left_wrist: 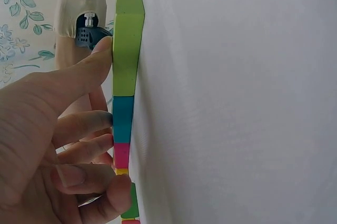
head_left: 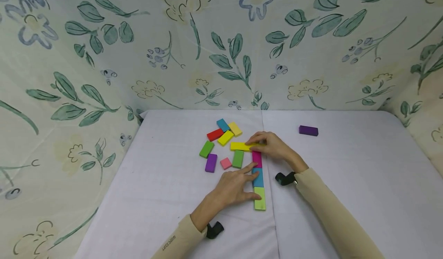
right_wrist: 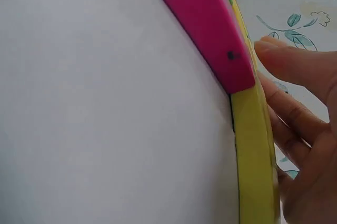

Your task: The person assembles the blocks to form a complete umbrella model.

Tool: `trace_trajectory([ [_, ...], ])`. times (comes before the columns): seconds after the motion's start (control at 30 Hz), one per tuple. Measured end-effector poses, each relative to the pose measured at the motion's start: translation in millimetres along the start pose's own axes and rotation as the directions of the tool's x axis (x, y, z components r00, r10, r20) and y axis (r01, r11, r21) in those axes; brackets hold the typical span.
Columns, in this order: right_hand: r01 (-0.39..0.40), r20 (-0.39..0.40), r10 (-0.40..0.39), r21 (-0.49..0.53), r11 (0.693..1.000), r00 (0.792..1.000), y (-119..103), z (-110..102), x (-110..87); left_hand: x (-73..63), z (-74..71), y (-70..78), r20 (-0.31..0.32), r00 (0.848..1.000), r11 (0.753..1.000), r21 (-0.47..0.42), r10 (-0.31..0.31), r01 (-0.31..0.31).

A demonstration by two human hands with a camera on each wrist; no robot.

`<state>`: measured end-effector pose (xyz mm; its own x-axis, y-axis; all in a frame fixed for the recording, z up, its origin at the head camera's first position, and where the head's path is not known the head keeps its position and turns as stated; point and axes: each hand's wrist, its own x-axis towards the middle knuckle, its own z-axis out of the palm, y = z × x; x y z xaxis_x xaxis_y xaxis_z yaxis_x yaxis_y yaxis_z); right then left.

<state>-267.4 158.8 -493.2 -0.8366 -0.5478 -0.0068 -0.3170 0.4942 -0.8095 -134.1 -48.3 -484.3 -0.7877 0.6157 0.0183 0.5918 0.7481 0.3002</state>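
A column of blocks runs toward the near side in the head view: magenta (head_left: 257, 159), blue (head_left: 258, 178) and lime green (head_left: 260, 203). My left hand (head_left: 231, 188) lies along its left side, thumb on the lime block and fingers, fairly straight, touching the blue and magenta ones. At the column's far end, my right hand (head_left: 273, 145) pinches a yellow block (head_left: 238, 146) that lies crosswise against the magenta block. The fingers cover its right part, so whether it is one block or two cannot be told. A green block (head_left: 237, 159) stands just nearer than the yellow one.
Left of the column lie loose blocks: purple (head_left: 211, 163), green (head_left: 206, 149), red (head_left: 215, 135), blue (head_left: 223, 125), two yellow ones (head_left: 226, 138) and a small pink one (head_left: 226, 163). A dark purple block (head_left: 308, 130) lies apart at the far right on the white cloth (head_left: 346, 182).
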Motion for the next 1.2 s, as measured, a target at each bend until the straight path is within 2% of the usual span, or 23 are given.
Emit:
trace_trajectory([
  [0.3, -0.072, -0.096, 0.066, -0.066, 0.995, 0.993, 1.2, -14.8, -16.9, -0.1, 1.0, 0.1, -0.007, 1.0, 1.0, 0.006, -0.003, 0.003],
  [0.8, -0.067, -0.058, 0.065, -0.039, 0.997, 0.996, 14.3, -16.5, -20.5, -0.1, 0.8, 0.4, -0.018, 1.0, 1.0, 0.004, 0.002, -0.002],
  [1.2, -0.051, -0.041, 0.05, -0.024, 0.998, 0.998, 10.9, -14.6, -18.0, 0.6, 0.4, 1.0, -0.009, 1.0, 1.0, 0.0, 0.002, -0.002],
])
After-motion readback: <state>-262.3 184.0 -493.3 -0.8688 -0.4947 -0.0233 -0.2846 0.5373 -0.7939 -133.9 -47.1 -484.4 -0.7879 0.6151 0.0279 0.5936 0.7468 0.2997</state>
